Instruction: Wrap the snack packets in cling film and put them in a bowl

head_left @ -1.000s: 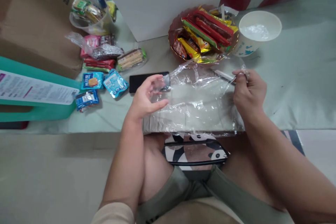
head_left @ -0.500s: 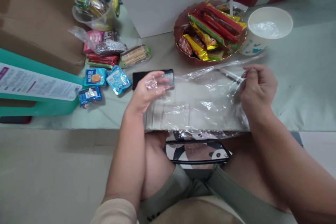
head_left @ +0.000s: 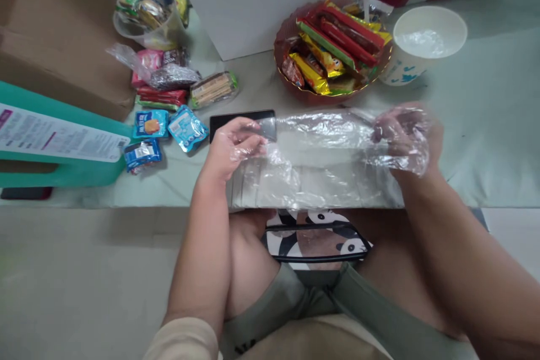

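Note:
A thin, crinkled clear plastic bag stretches between my two hands above the front edge of the table. My left hand pinches its left end between thumb and fingers, just in front of a dark phone lying on the table. At the right end, my right hand is curled and closed on the plastic, part of which lies over the fingers and blurs them. Whether the right fingers are inside the bag or behind it, I cannot tell.
Wrapped snacks fill a red scalloped bowl behind the bag, beside a white paper tub. To the left lie blue snack packets, more packets and a clear cup. A cardboard box and green carrier stand far left.
The plastic has risen and is drawn out between the hands, now covering my right fingers. My left fingers, more spread before, have come together on it. The view has shifted slightly.

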A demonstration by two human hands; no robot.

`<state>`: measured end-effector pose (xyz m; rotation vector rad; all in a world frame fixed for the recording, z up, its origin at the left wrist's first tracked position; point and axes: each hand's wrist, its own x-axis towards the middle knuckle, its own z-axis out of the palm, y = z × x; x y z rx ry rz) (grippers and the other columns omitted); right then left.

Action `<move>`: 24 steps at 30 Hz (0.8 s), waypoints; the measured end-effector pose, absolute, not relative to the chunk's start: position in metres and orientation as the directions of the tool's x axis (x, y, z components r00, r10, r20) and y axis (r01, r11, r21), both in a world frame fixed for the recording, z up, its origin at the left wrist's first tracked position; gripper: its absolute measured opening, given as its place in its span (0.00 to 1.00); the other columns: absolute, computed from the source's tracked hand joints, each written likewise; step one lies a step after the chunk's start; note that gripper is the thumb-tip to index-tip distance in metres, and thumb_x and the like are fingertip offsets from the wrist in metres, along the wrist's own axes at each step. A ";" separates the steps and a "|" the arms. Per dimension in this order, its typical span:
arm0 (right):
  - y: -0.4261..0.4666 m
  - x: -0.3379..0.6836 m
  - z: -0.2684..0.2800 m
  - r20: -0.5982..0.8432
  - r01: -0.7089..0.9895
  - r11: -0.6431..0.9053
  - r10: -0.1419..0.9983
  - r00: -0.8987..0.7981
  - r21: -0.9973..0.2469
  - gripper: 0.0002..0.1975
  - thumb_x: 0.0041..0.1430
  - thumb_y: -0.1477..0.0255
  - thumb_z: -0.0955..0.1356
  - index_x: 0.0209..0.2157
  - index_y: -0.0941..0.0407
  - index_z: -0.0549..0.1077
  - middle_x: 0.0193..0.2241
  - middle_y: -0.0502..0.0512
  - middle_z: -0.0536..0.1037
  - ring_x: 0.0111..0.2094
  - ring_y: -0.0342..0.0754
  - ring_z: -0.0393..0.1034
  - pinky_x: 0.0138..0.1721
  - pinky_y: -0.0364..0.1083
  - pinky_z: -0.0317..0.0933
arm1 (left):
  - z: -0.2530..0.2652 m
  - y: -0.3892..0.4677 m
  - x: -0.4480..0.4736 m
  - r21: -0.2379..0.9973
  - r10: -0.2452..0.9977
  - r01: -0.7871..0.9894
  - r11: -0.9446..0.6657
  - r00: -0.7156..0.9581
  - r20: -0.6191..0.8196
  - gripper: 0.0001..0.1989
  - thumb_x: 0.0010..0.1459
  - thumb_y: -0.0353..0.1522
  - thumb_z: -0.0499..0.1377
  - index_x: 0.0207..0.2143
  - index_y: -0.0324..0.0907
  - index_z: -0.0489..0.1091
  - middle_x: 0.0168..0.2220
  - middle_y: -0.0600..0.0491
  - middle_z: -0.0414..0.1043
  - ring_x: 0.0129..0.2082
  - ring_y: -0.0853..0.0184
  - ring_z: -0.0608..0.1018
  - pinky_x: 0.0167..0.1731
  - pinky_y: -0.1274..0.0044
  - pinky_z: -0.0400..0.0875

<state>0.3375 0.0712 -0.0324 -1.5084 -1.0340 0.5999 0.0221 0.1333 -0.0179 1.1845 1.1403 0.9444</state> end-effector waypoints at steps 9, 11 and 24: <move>0.073 0.337 -0.024 0.165 0.161 0.086 0.797 0.581 -0.983 0.09 0.42 0.69 0.73 0.25 0.53 0.68 0.39 0.57 0.78 0.29 0.43 0.64 0.21 0.43 0.52 | -0.011 0.134 0.021 0.989 0.972 -0.074 0.128 0.206 -0.111 0.18 0.45 0.45 0.74 0.32 0.46 0.74 0.18 0.60 0.73 0.13 0.72 0.74 0.13 0.82 0.67; 0.076 0.340 -0.026 0.161 0.136 0.100 0.798 0.580 -0.986 0.11 0.39 0.70 0.73 0.26 0.53 0.69 0.39 0.57 0.77 0.31 0.45 0.64 0.23 0.43 0.52 | -0.007 0.131 0.024 0.986 0.972 -0.115 0.123 0.216 -0.096 0.19 0.42 0.46 0.76 0.30 0.46 0.75 0.21 0.58 0.77 0.16 0.72 0.77 0.15 0.81 0.71; 0.074 0.348 -0.038 0.346 0.357 0.142 0.712 0.611 -0.923 0.21 0.41 0.65 0.74 0.35 0.51 0.63 0.23 0.42 0.57 0.22 0.41 0.51 0.25 0.44 0.48 | -0.016 0.138 0.024 0.988 0.992 -0.098 0.119 0.046 -0.115 0.11 0.46 0.37 0.73 0.29 0.44 0.76 0.28 0.55 0.80 0.27 0.69 0.82 0.27 0.79 0.77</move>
